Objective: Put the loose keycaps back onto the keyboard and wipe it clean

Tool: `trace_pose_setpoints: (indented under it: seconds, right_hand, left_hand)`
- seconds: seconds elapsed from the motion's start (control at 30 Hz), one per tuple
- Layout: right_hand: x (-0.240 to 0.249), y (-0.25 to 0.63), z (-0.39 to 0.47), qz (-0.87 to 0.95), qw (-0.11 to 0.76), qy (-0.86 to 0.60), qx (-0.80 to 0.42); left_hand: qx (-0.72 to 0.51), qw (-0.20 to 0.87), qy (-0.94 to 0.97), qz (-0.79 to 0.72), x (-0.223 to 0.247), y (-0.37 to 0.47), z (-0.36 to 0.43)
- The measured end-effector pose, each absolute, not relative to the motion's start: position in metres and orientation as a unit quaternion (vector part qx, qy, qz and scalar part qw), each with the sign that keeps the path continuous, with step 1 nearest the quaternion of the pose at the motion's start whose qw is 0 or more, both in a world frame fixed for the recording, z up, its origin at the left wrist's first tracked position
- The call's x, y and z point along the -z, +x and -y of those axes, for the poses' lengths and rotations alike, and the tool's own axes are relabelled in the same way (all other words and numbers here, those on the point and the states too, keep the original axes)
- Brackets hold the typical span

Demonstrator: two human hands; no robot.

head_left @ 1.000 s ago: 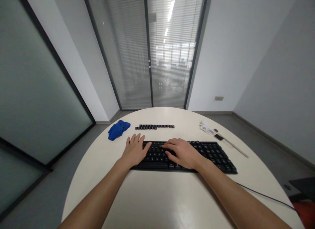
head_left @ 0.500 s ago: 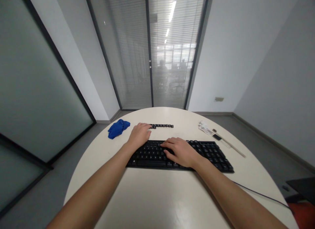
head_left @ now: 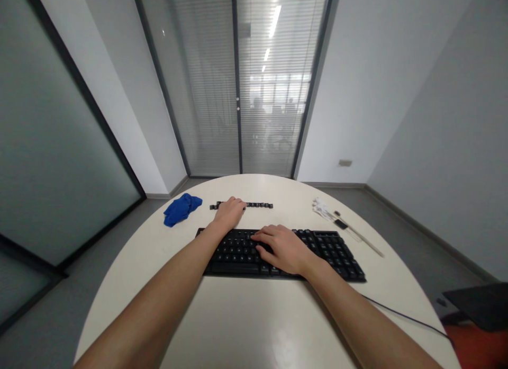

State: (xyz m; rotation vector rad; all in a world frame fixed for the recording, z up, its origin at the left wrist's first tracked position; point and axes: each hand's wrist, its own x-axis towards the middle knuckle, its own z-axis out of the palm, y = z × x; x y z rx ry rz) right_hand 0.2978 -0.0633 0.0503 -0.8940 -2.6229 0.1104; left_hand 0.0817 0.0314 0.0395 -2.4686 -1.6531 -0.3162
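A black keyboard (head_left: 234, 267) lies flat across the table in front of me. My right hand (head_left: 283, 248) rests over its middle, thumb and fingers apart, covering some keys. Past the keyboard's far edge, my left hand (head_left: 231, 213) reaches to a row of loose black keycaps (head_left: 260, 205). Its thumb and fingertips are drawn together at the row, with a small dark bit showing at the tips that looks like a keycap. Part of the row is hidden behind this hand.
A blue cloth (head_left: 182, 209) lies crumpled at the left on the round white table (head_left: 234, 321). Toward the right are a white tangled bundle (head_left: 320, 207), a thin stick (head_left: 367, 242) and a small black piece (head_left: 340, 224). The keyboard cable (head_left: 408, 318) runs off the right edge.
My left hand has shifted slightly right along the keycap row, its thumb closing toward the fingertips; keycaps now show to its left. My right hand stays on the keyboard. The view has shifted slightly.
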Motion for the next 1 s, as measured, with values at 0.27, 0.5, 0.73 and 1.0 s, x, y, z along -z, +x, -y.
trace_pose_setpoints:
  seconds: [0.27, 0.5, 0.73, 1.0]
  right_hand:
    - [-0.052, 0.298, 0.064, 0.931, 0.185, -0.313, -0.043]
    - [-0.052, 0.298, 0.064, 0.931, 0.185, -0.312, -0.041]
    - [-0.049, 0.298, 0.062, 0.932, 0.182, -0.312, -0.033]
    - [-0.05, 0.296, 0.063, 0.93, 0.187, -0.316, -0.037]
  left_hand:
    - [0.122, 0.05, -0.828, 0.545, -0.041, 0.084, -0.026]
    - [0.146, 0.004, -0.823, 0.55, -0.044, 0.083, -0.017]
    - [0.229, -0.032, -0.804, 0.547, -0.043, 0.077, 0.009]
    - [0.332, -0.155, -0.782, 0.504, -0.041, 0.061, 0.067]
